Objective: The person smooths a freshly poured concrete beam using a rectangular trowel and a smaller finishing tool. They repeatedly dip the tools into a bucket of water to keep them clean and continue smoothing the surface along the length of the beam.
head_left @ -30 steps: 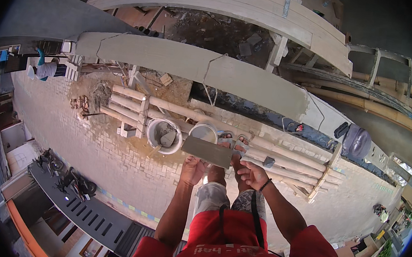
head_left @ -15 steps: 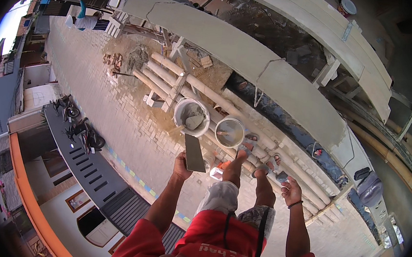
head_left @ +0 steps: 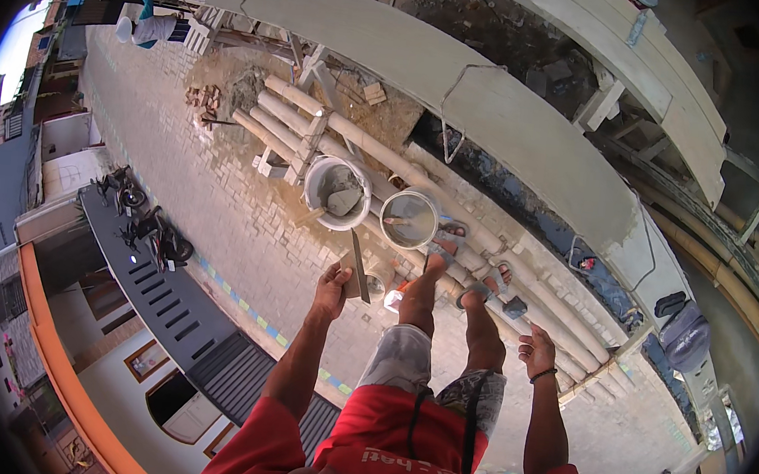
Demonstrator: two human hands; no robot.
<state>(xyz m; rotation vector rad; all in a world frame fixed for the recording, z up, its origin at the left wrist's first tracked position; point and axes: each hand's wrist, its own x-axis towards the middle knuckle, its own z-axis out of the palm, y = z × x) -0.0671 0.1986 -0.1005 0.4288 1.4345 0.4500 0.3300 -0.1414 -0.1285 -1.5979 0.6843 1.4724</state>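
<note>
On the left, an orange-edged roof (head_left: pixel 55 335) curves past parked motorbikes (head_left: pixel 158 237); at the far left a co-worker (head_left: pixel 154 29) in white headwear bends low. Paved ground (head_left: pixel 246 216) stretches from there to the left hand, leaving room on that side.

The left hand (head_left: pixel 332 289) is closed around a flat board (head_left: pixel 359 267), which is tilted almost edge-on to the view, in front of the body. The left forearm reaches forward from the near edge.

Just beyond the board's far end stands a bucket (head_left: pixel 342 225) of grey mortar; to its right is a second bucket (head_left: pixel 384 219), its round rim showing.

The red shirt (head_left: pixel 365 407) bears pale lettering and a white triangular print at the near edge. Both sandalled feet are at the bamboo poles (head_left: pixel 582 342), with a dark block (head_left: pixel 515 308) just beside the right foot.

The right hand (head_left: pixel 536 352) is raised, fingers loosely curled, above a dark wristband (head_left: pixel 544 372); whether it holds anything cannot be told. Farther right, a dark trench (head_left: pixel 510 185) separates the poles from a grey ledge (head_left: pixel 532 142), whose right end carries a purplish bundle (head_left: pixel 687 336).
</note>
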